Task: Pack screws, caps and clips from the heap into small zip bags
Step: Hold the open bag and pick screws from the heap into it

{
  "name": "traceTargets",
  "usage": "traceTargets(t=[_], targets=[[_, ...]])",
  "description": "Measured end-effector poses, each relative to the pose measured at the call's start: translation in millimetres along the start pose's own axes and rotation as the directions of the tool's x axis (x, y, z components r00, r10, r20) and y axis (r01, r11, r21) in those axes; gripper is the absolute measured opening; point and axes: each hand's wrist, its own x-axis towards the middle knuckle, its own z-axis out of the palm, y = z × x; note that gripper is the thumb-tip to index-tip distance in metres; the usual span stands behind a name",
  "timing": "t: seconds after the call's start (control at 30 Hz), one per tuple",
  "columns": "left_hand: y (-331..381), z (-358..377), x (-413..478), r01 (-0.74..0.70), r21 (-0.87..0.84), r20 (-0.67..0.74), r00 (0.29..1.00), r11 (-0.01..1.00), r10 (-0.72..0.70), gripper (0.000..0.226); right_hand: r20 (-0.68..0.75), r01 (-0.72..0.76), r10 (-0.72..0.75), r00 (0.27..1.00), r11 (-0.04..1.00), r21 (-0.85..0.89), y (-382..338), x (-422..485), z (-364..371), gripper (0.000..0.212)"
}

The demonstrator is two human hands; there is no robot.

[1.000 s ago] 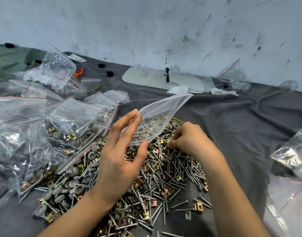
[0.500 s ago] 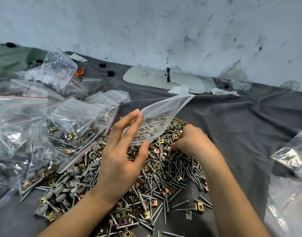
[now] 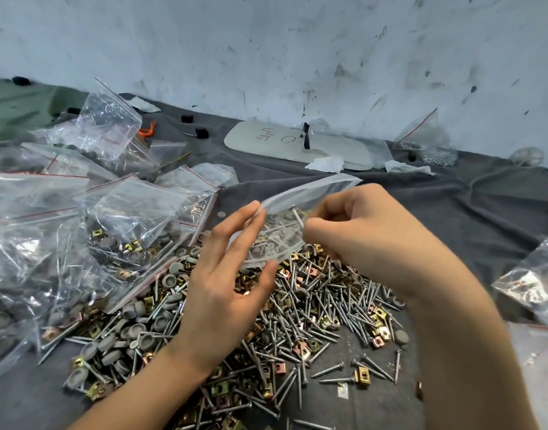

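– What does the left hand (image 3: pixel 223 283) hold?
– Its grip is spread wide. Straight fingers and thumb pinch a clear, limp bag (image 3: pixel 282 240) by its mouth, just above the far edge of the heap (image 3: pixel 297 321).
– And the right hand (image 3: pixel 359 231)?
– Its grip is curled tight, fingertips pinching one thin silver screw (image 3: pixel 297 217) at the bag's mouth.
– What's in the heap?
– Threaded steel screws (image 3: pixel 353 308), round grey caps (image 3: pixel 136 311) and brassy square clips (image 3: pixel 380 332), on grey cloth (image 3: pixel 452 218). Filled bags (image 3: pixel 136 218) lie left of it.

The heap (image 3: pixel 313 311) lies on the counter (image 3: pixel 468 218); filled zip bags (image 3: pixel 80 228) lie left of it, other bags (image 3: pixel 533 283) right, a board (image 3: pixel 335 147) behind.
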Motion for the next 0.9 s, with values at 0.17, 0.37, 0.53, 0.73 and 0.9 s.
traceTargets(t=[0.17,0.37,0.53,0.73,0.9], targets=[[-2.1,2.5,-1.4,-0.041,-0.029,0.022,0.999,0.999,0.042,0.056,-0.252,-0.097,0.014,0.968,0.942,-0.32,-3.4,3.4,22.1,0.025],[-3.2,-0.1,-0.9,0.017,-0.061,0.045,0.999,0.998,-0.014,0.066,-0.249,0.019,-0.039,0.968,0.997,-0.081,-0.3,0.6,1.4,0.02],[0.1,-0.5,1.3,0.023,-0.065,0.004,1.0,0.998,-0.023,0.054,-0.435,0.037,-0.028,0.9,0.999,0.012,23.9,5.4,-28.6,0.018],[2.5,-0.3,1.2,0.018,-0.071,-0.011,1.0,0.997,-0.019,0.043,-0.248,-0.287,0.211,0.946,0.901,-0.327,62.8,28.9,-18.2,0.015],[1.0,0.3,1.2,0.015,-0.047,-0.029,0.999,0.999,-0.017,0.043,-0.169,-0.354,0.312,0.935,0.837,-0.417,79.1,47.8,12.1,0.017]])
